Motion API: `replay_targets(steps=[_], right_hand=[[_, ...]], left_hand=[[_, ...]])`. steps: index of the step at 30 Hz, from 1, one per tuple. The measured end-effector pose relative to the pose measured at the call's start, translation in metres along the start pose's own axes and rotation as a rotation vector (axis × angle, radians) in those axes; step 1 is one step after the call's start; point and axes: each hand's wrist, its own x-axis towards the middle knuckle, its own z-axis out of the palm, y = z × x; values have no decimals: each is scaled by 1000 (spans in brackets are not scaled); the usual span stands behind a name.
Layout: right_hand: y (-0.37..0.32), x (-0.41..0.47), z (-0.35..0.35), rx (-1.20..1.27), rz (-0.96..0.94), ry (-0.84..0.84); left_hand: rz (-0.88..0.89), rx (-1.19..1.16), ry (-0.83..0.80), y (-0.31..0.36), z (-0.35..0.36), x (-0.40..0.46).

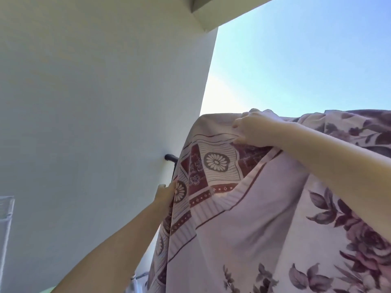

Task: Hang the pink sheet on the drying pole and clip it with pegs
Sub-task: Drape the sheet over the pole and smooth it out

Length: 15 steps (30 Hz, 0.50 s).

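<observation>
1. Pink sheet point(243, 208) draped over the pole, which is hidden; dark wall bracket point(170, 157) beside it.
2. Right hand point(251, 129) grip pinches the top fold, likely to spread it.
3. Left hand point(166, 194) grips the side edge, steadying.
4. No pegs visible.

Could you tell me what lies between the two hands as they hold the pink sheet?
In the head view, only patterned sheet spans from the left hand at its side edge to the right hand on top; no pegs show there.
</observation>
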Motion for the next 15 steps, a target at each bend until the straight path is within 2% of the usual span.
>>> replay_targets(steps=[3, 6, 10, 13, 15], right_hand=[[-16, 27, 9, -25, 12, -2], [-38, 53, 19, -94, 56, -13], [-62, 85, 32, -146, 129, 75], [-62, 104, 30, -105, 213, 139], [-53, 109, 24, -33, 335, 189]], left_hand=[[82, 122, -128, 3, -16, 31], [189, 196, -361, 13, -23, 69], [297, 225, -612, 27, -24, 108], [376, 133, -598, 42, -19, 130], [349, 22, -544, 60, -21, 142]])
